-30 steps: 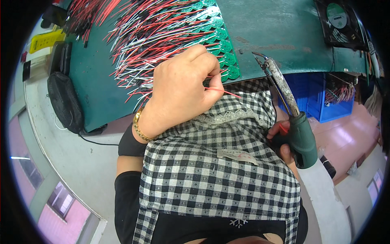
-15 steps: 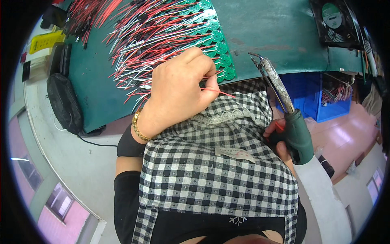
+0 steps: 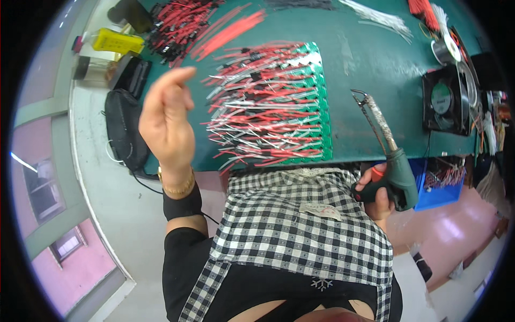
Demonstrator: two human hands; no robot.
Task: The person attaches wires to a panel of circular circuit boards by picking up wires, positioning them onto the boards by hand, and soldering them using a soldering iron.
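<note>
My left hand (image 3: 170,121) is raised over the left part of the green mat, beside the wire ends. Its fingers are stretched toward the upper right, slightly blurred, and nothing shows in them. A panel of small round green circuit boards (image 3: 326,129) lies in front of me. Rows of red and white wires (image 3: 263,107) run leftward from it. My right hand (image 3: 382,203) is closed round the dark green handle of a soldering gun (image 3: 403,172) with a red trigger. Its metal tip points up and left, to the right of the panel and apart from it.
A black fan (image 3: 442,102) and a solder spool (image 3: 446,51) stand at the right. Cut red wires (image 3: 230,33), white wires (image 3: 378,19) and a pile of red leads with black connectors (image 3: 179,32) lie farther back. A black pouch (image 3: 126,129) sits left; a blue bin (image 3: 445,196) is lower right.
My left hand has let go of the red wire by the panel's near edge and moved left, off the wires. The view has shifted to show more of the bench; the soldering gun remains held.
</note>
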